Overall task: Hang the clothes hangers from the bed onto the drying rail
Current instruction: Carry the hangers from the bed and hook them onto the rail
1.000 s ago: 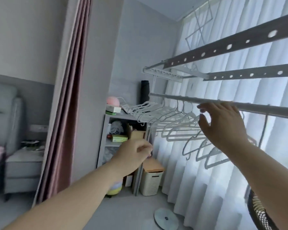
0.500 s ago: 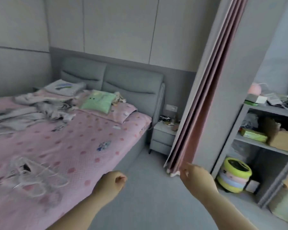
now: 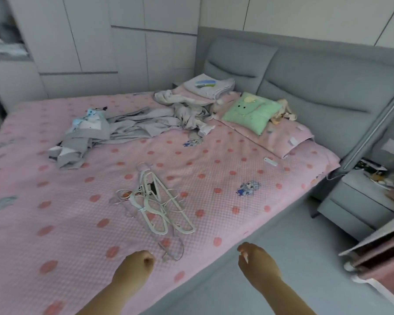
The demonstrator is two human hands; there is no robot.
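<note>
bed [image 3: 216,155]: hangers [image 3: 151,206] piled mid-sheet
hands: left hand [image 3: 135,268] fisted, right hand [image 3: 257,263] loose, both empty
change: view panned left, bed nearer

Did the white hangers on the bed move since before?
No. The hangers lie in the same spot on the pink bedspread, just left of the cartoon print. Only the camera turned.

Body in view: two hands and two forearms only. Bare left hand [image 3: 137,267] on a bare left forearm [image 3: 114,296]; bare right hand [image 3: 257,262] on a bare right forearm [image 3: 280,296]. Both forearms uncovered to the frame edge. One short, pale fingernail [image 3: 245,254] shows on the right hand.
</note>
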